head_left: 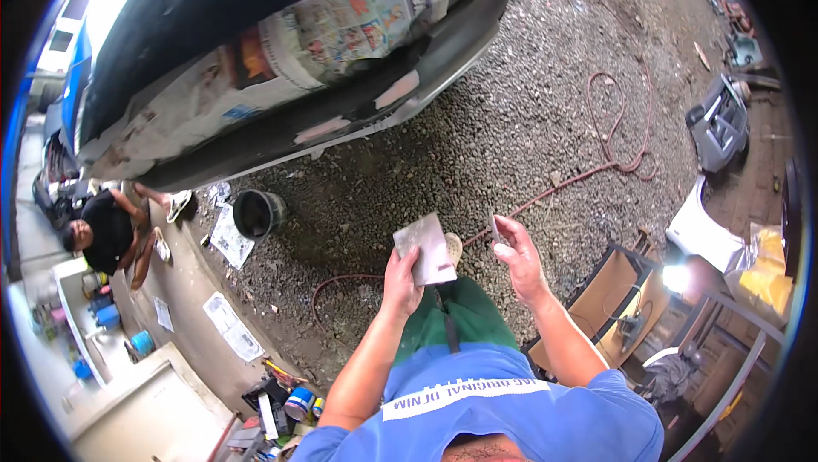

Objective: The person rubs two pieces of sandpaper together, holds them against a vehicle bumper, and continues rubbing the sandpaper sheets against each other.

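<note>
My left hand (400, 283) is closed on the near edge of a pale, flat rectangular plate (430, 240), smeared with greyish and pinkish stuff. To its right, my right hand (523, 264) pinches a thin, flat piece (493, 227) seen nearly edge-on, perhaps a spreader. The two hands are apart, in front of my green trousers. Beyond them stands a dark car bumper (443, 66) with pink filler patches (322, 129) along its lower part. Newspaper (341, 31) covers the area above it.
A black bucket (258, 214) stands on the gravel near paper sheets (232, 239). A red hose (545, 193) snakes across the ground. At left a person (111, 228) sits low. Cans (300, 402) are at lower left; a cardboard box (609, 291) and car parts (720, 125) lie right.
</note>
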Demonstrator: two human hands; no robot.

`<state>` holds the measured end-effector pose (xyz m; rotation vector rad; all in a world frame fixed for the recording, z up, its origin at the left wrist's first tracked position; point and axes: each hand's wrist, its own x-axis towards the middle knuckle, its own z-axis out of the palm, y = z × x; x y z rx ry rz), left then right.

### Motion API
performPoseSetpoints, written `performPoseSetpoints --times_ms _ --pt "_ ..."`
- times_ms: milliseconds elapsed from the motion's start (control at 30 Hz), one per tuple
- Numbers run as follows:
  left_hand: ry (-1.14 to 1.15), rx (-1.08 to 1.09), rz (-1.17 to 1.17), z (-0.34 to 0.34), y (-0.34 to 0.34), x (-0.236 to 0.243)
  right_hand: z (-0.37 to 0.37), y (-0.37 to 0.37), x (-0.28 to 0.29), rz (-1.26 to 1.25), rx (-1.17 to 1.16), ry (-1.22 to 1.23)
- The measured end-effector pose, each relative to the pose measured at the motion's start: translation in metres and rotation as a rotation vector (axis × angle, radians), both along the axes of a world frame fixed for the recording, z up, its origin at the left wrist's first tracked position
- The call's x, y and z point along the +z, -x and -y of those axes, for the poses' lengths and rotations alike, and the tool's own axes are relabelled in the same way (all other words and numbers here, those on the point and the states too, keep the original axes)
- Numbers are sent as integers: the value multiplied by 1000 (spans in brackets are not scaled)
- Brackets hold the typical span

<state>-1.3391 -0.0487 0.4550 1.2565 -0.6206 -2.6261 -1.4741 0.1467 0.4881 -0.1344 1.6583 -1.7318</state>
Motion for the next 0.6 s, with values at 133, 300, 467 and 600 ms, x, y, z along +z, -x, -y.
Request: performPoseSetpoints --times_ms 133,300,467,600 --pt "81 116 -125 5 11 88 27 -4 107 -315 285 256" --pt "255 145 -137 -9 8 143 30 -20 156 -763 622 277" --pt "369 254 -150 -1 -38 143 46 -27 149 -979 781 86" --pt "271 448 -256 34 -84 175 69 -22 130 -1165 896 -153"
